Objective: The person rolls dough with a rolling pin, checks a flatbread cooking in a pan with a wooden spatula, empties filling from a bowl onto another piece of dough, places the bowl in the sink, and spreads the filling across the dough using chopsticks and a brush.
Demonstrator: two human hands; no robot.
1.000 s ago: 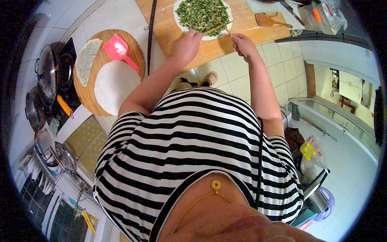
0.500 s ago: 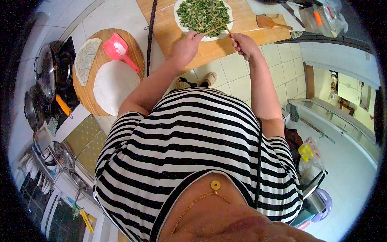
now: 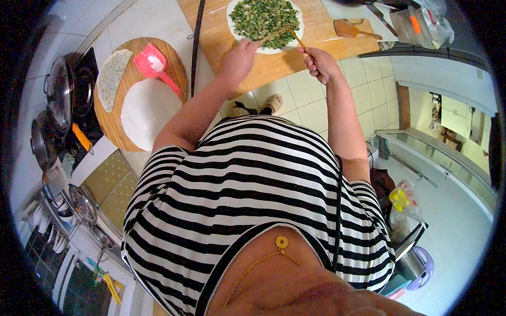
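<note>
A thin round dough sheet (image 3: 270,51) lies on a wooden board (image 3: 321,45), spread with chopped green filling (image 3: 261,18) almost to its pale rim. My left hand (image 3: 242,57) is closed at its near-left edge, gripping a chopstick (image 3: 274,36) that slants right over the filling. From the near right, my right hand (image 3: 320,64) is wrapped round another chopstick (image 3: 298,40), whose tip points up and left into the greens. The two sticks come close together near the filling's right side.
At left, a round wooden board (image 3: 108,129) carries a folded stuffed flatbread (image 3: 113,79), a pink flour scoop (image 3: 150,60) and a plain dough sheet (image 3: 147,116). Beyond it stand lidded pans (image 3: 59,97). A wooden spatula (image 3: 353,29) rests on the big board's right, near a knife (image 3: 382,19).
My right hand has shifted slightly right and toward me, its chopstick now steeper. My left hand has moved slightly left and toward me.
</note>
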